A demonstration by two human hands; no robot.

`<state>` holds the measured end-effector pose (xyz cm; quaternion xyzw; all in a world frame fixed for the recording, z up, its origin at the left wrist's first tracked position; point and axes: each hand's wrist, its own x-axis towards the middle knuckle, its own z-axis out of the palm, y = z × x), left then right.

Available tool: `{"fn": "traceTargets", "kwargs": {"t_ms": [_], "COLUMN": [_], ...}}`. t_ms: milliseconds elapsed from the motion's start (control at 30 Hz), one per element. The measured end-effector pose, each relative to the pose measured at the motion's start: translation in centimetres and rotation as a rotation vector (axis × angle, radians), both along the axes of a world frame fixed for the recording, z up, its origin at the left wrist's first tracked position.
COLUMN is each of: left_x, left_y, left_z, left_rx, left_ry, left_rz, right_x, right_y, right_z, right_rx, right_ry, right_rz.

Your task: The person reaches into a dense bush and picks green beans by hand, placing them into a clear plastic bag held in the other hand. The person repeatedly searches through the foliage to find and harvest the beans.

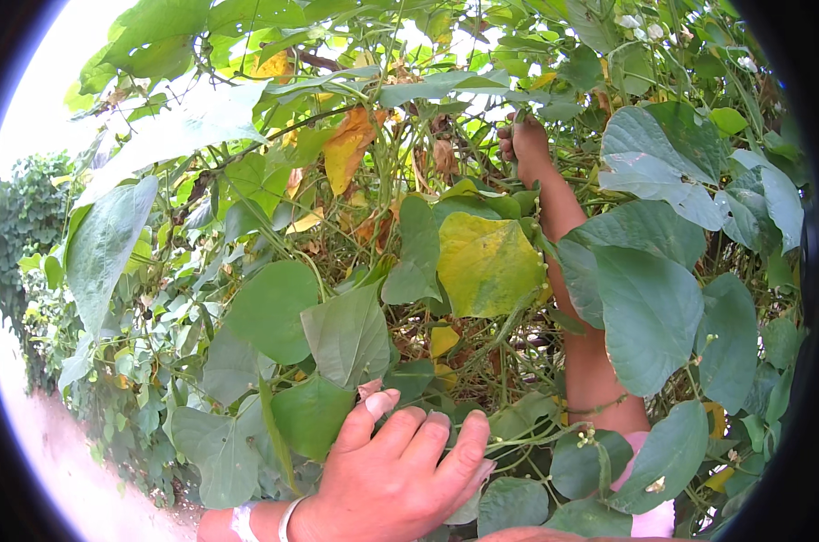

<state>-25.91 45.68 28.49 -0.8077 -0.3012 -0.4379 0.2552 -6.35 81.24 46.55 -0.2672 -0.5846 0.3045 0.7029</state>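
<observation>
My right arm reaches up among the vine's leaves, and my right hand [525, 147] is closed high in the foliage. Its fingers are curled in beside thin green stems; what they hold, if anything, is too small to make out. Low in front, my left hand [400, 465] has its fingers bent and somewhat apart against the leaves, with a pale bracelet [287, 519] at the wrist. A bright green leaf [313, 417] and a duller folded leaf [348, 336] lie just beyond its fingertips. Between the hands hangs a large yellow leaf [489, 264].
Dense vines fill most of the view, with broad green leaves [651, 312] overlapping my right forearm. Dry orange leaves [348, 149] and tangled stems show deeper in. Small pale buds [586, 437] hang at lower right. Bright pale ground [93, 474] runs along the left.
</observation>
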Motion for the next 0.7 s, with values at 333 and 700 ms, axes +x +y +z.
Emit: {"fn": "traceTargets", "kwargs": {"t_ms": [333, 700], "left_x": [0.0, -0.4], "left_y": [0.4, 0.6], "left_z": [-1.3, -1.3], "left_rx": [-0.002, 0.044], "left_ry": [0.072, -0.050], "left_rz": [0.093, -0.055], "right_x": [-0.1, 1.5], "right_y": [-0.6, 1.7], "right_z": [-0.4, -0.2], "right_rx": [0.006, 0.091], "right_ry": [-0.036, -0.075], "right_rz": [-0.102, -0.040]}}
